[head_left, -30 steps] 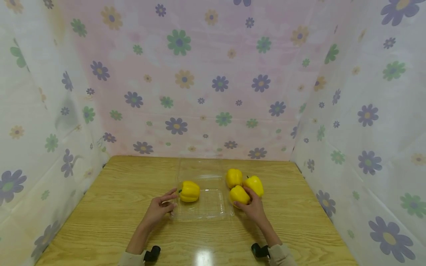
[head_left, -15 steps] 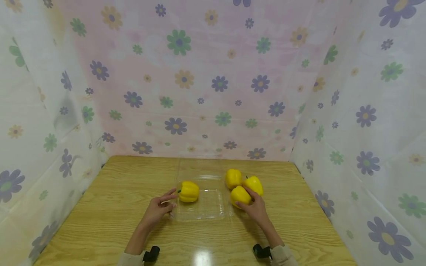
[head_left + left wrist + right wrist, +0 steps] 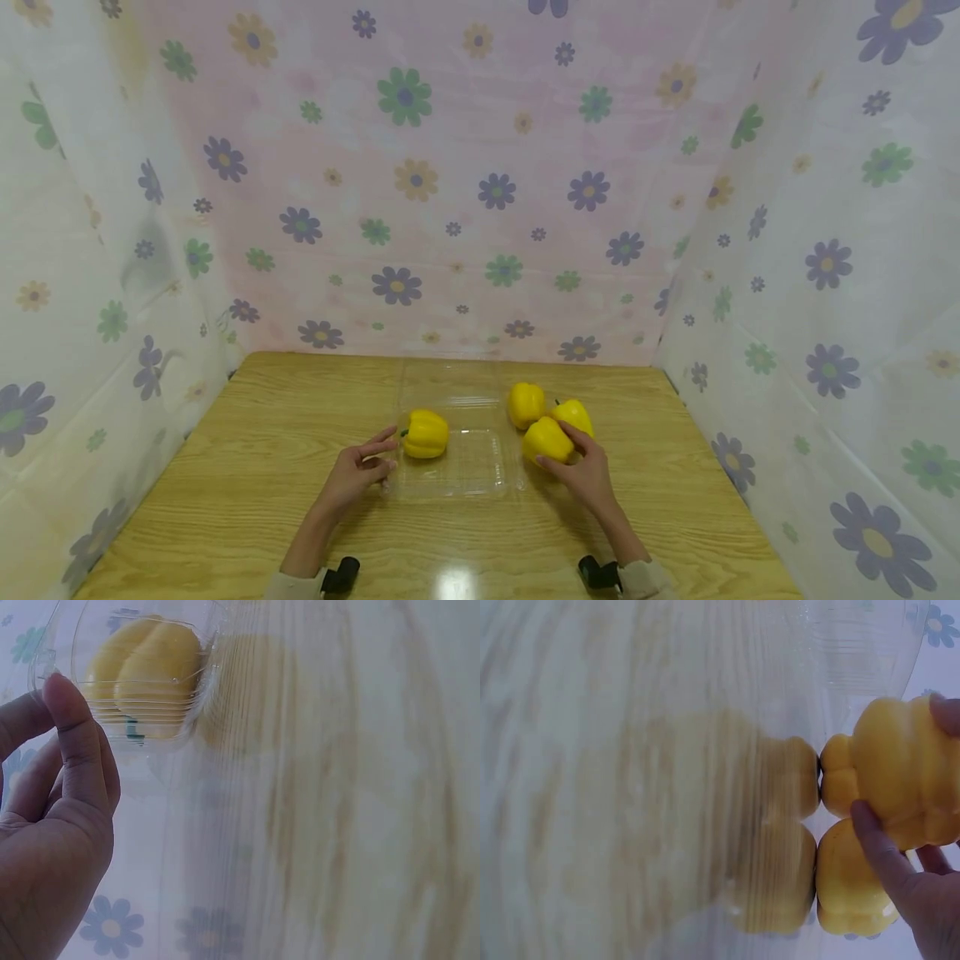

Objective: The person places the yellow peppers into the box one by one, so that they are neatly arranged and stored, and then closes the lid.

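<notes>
My right hand (image 3: pixel 588 475) grips a yellow bell pepper (image 3: pixel 546 442) between thumb and fingers. In the right wrist view this bell pepper (image 3: pixel 900 765) is in front of two others, seemingly raised off the table. At the left, my left hand (image 3: pixel 356 475) pinches the near-left edge of a clear plastic clamshell container (image 3: pixel 468 483), its lid folded open toward the back wall. One yellow bell pepper (image 3: pixel 426 434) lies on its side in the container's left half, green stem facing left. The left wrist view shows my thumb (image 3: pixel 71 727) at the container's rim.
Two more yellow bell peppers stand on the wooden table (image 3: pixel 637 517) right of the container: one bell pepper (image 3: pixel 527 404) near the lid, another bell pepper (image 3: pixel 574 415) partly hidden behind the held one. A flowered cloth (image 3: pixel 465 250) encloses the back and both sides.
My right hand has shifted slightly to the right with the bell pepper, which now covers more of the one behind. My left hand and the container have stayed in place.
</notes>
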`<state>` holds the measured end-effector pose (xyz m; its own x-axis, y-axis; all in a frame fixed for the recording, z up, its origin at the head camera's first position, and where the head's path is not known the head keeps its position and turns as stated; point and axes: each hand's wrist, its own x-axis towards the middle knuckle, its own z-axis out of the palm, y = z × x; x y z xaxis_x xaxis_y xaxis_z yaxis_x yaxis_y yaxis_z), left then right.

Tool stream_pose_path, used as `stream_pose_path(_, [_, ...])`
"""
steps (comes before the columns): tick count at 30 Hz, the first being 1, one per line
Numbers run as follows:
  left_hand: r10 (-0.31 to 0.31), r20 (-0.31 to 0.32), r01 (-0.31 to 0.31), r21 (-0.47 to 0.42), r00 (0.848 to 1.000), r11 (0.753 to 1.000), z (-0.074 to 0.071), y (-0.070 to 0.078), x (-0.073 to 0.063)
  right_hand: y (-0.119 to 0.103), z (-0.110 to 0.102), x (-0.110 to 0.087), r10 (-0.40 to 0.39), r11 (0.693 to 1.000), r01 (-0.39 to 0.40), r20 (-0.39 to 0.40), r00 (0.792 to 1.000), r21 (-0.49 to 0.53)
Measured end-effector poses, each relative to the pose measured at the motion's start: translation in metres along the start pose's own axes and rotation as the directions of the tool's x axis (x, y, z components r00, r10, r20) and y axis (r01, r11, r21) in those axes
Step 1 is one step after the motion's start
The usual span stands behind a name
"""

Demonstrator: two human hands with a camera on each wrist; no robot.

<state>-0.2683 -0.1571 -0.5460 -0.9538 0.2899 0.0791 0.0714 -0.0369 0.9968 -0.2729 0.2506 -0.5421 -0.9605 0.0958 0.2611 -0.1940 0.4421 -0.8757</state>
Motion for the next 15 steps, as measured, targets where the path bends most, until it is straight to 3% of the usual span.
stream_pose_path(2, [-0.01, -0.008, 0.01, -0.009, 1.0, 1.0, 0.001, 0.0, 0.001, -0.012, -0.004, -0.003, -0.009, 1.0, 0.009, 0.006, 1.0, 0.03])
stream_pose_path(7, [-0.025, -0.016, 0.025, -0.008, 1.0, 1.0, 0.002, -0.001, 0.002, -0.012, -0.005, -0.001, -0.059, 0.991, 0.056, 0.017, 0.998, 0.125])
stream_pose_path(9, [-0.027, -0.02, 0.027, 0.0, 0.999, 1.0, 0.002, -0.001, 0.001, -0.001, -0.001, 0.003, -0.11, 0.981, 0.104, 0.026, 0.994, 0.164])
stream_pose_path(15, [-0.025, -0.04, 0.026, 0.021, 0.999, 0.999, 0.003, 0.001, 0.002, -0.004, 0.003, 0.007, -0.241, 0.947, 0.221, 0.062, 0.968, 0.231])
